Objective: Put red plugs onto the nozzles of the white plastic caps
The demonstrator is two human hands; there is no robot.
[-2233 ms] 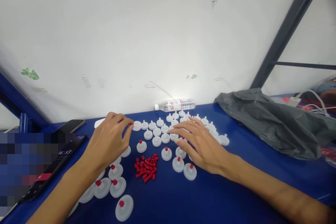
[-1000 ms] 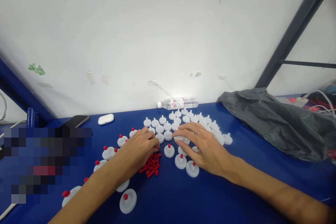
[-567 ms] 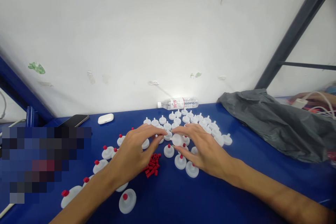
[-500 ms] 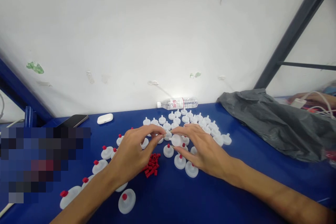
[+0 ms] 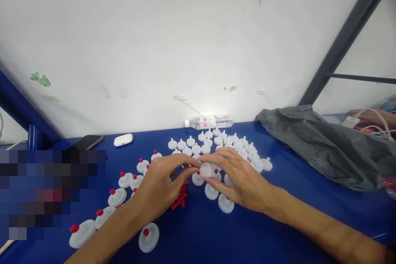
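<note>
My right hand (image 5: 239, 175) holds a white translucent plastic disc with a stem (image 5: 207, 170) by its edges between thumb and fingers, stem turned left. The thumb and fingers of my left hand (image 5: 165, 175) are pinched at that stem, and a bit of a small red cap (image 5: 199, 167) shows between them. Under my left hand lies a pile of loose red caps (image 5: 182, 198), partly covered by it. Around my hands stand several discs whose stems bear red caps, such as a capped disc (image 5: 149, 238) near the front. Behind them stand several bare-stemmed white discs (image 5: 206, 148).
A clear plastic bottle (image 5: 213, 122) lies against the wall. A white earbud case (image 5: 123, 140) and a dark phone (image 5: 88, 142) are at the back left. Grey plastic sheeting (image 5: 321, 148) covers the right side of the blue table (image 5: 278, 235). Another person's hand (image 5: 374, 116) shows at far right.
My left fingertips have moved slightly right and down, onto the stem of the disc. The disc has shifted a little down and left in my right hand.
</note>
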